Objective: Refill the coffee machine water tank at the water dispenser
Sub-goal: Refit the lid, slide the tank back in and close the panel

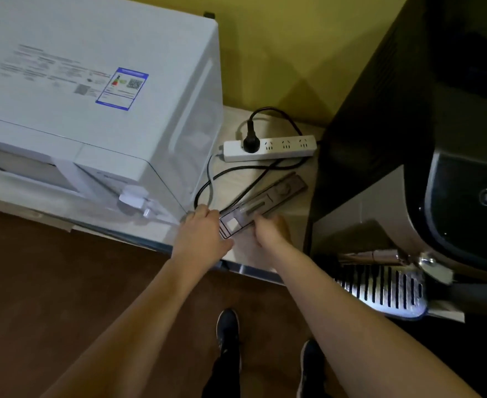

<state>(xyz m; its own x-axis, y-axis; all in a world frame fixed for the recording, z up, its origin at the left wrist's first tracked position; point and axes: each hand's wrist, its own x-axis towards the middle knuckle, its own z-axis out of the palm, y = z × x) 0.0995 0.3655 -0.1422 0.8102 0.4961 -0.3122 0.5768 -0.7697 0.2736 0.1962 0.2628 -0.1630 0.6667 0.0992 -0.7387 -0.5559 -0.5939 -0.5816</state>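
- Where the counter [299,179] begins at far left, a white water dispenser [98,90] occupies most of it, with a blue-bordered label [122,89] on its top and a white spout [133,198] at its front lower corner.
- Left hand [203,228] is just right of the dispenser's corner, fingers curled over the near-left end of the water tank [261,203]; grip closed on it.
- Water tank: a narrow, clear item with a dark lid, lying on the counter between dispenser and coffee machine, long axis running diagonally away to the right. Motion blur obscures detail.
- Right hand [269,229] is at the tank's near side, fingers bent against it; whether it fully grips cannot be told.
- White power strip [269,147] lies behind the tank, one black plug [250,139] inserted, black cables looping toward the tank.
- Dark coffee machine [426,156] stands at right, its slotted metal drip tray [380,291] projecting forward.
- Below, two dark shoes [227,328] stand on brown floor.
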